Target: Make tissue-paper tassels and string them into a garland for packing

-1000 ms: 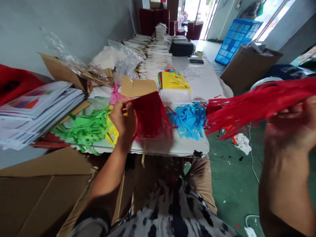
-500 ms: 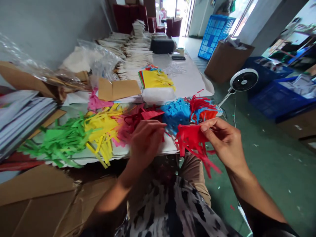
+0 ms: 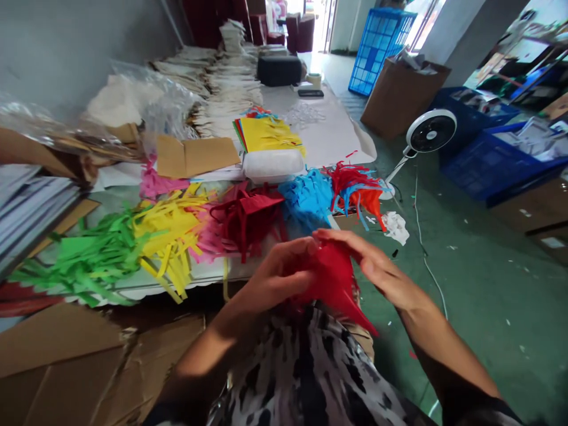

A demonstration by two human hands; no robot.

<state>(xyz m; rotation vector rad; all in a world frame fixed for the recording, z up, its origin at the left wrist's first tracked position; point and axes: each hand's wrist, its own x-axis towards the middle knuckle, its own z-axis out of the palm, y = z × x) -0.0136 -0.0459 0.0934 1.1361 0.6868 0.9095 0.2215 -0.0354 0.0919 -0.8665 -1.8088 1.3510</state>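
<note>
Just in front of my body, between both hands, hangs a red fringed sheet (image 3: 332,275), soft like tissue paper or thin cloth, its lower corner trailing to the right. My left hand (image 3: 284,273) is curled at its left side, thumb and fingers closed on it. At its top edge, the fingers of my right hand (image 3: 373,260) meet those of the left and grip the sheet; part of that grip is hidden. On the table beyond lie a dark red fringed bundle (image 3: 251,213) and a blue fringed bundle (image 3: 308,198).
Green (image 3: 93,254), yellow (image 3: 171,228) and pink fringed strips (image 3: 160,182) spread leftward. Behind stand a white plastic tray (image 3: 273,165) and yellow sheets (image 3: 270,135). A white fan (image 3: 430,133) stands right of the table; an opened cardboard box (image 3: 57,361) is at lower left.
The red sheet has moved left and nearer my body. My right hand came inward with it, and my left hand moved right to meet it. The view shifted slightly.
</note>
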